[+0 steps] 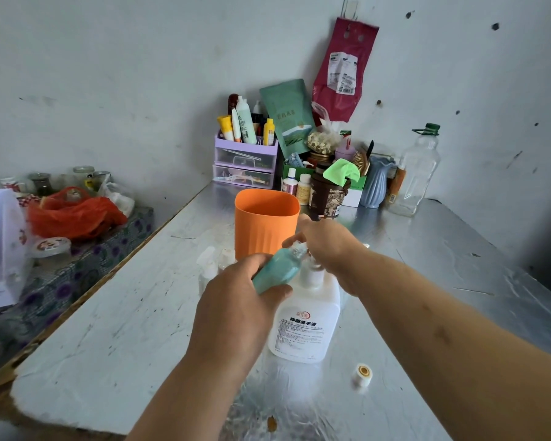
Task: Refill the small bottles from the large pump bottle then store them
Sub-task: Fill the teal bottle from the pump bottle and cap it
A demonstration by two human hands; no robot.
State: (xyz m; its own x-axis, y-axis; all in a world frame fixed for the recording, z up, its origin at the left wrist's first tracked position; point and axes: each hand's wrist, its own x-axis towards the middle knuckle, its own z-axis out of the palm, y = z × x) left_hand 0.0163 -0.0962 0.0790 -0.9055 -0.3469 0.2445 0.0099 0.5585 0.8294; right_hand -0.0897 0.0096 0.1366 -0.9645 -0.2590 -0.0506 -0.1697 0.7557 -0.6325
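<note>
your left forearm rises from the bottom edge, and your left hand is wrapped round the body of the teal bottle. fingers and thumb curl about it, holding it tilted with its neck pointing up and away from you. your right hand meets it from the far side. its fingertips pinch the clear top end of that same bottle, though blur hides whether a cap sits there.

directly beneath the two grips stands the large pump bottle, white with a printed label, upright on the table. its pump head is hidden behind your right hand. just beyond the grip stands the orange cup, open mouth up, its right edge close to your right hand's knuckles.

left of your left hand's fingers, a small clear bottle stands beside a second small bottle. both are blurred and sit at the cup's lower left corner. nearer you and to the right of the grip, past the pump bottle's base, a small white cap lies on its side on the table, apart from the rest.
</note>
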